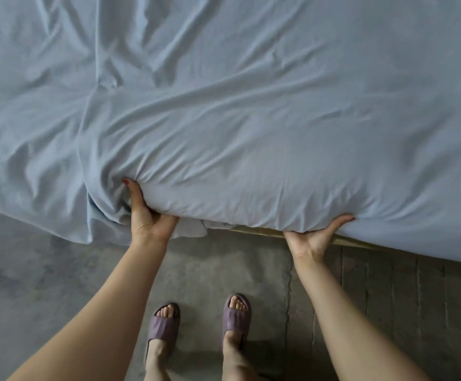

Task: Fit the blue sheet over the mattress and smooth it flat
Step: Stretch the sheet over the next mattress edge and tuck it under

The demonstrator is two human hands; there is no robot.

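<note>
Tucking the blue sheet [251, 119], draped and creased across the mattress, under its near edge, left hand [148, 215] gripping a bunched fold, right hand [313, 237] cupping the covered edge; next, likely pulling slack and smoothing.

- You have soft, even, fairly dim light here, cool and greyish, with no glare.
- Across the blue sheet [251, 105] the folds cast only gentle shadows, deepest in the creases at upper left.
- Darker shade sits under the bed's near edge, and on the floor [59, 270] at lower left.
- Your picture is sharp in the middle; the forearms at the bottom corners look stretched and slightly soft.
- The bed's near edge runs slanted, bent by the wide lens.
</note>
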